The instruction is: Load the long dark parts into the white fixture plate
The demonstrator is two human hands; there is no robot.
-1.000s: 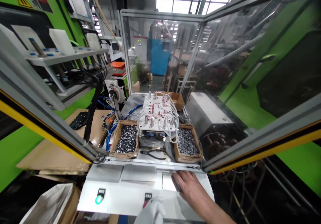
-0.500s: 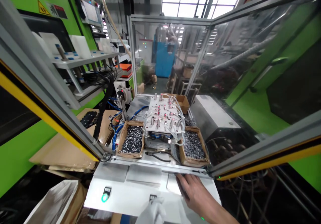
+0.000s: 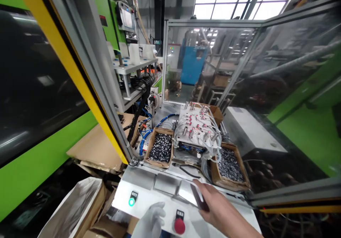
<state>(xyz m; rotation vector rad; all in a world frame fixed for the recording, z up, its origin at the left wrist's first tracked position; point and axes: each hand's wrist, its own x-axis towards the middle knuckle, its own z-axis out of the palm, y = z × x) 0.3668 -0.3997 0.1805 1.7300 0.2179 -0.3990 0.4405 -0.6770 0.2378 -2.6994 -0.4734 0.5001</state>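
At the bottom centre of the frame, my bare right hand (image 3: 213, 206) pinches a flat metal plate (image 3: 190, 194) by its near edge, thumb on top and fingers under, and holds it tilted up off the white control panel (image 3: 149, 204). My gloved left hand (image 3: 151, 223) sits lower, curled loosely and holding nothing, just beside the red push button (image 3: 179, 225); the lit green button (image 3: 131, 201) lies further left on the same panel. Two more grey plates (image 3: 154, 181) lie flat right beside the one I lift. I judge the grip thin: the plate looks smooth, and if it slips it could drop onto those neighbours or knock the red button. My glove could also press that button by mistake, being so near. Above the panel, mid-frame, two cardboard boxes of small metal parts (image 3: 160, 148) (image 3: 229, 167) flank a white fixture block with hoses (image 3: 197, 128); a swinging plate edge might catch the loose hoses or tip a box.
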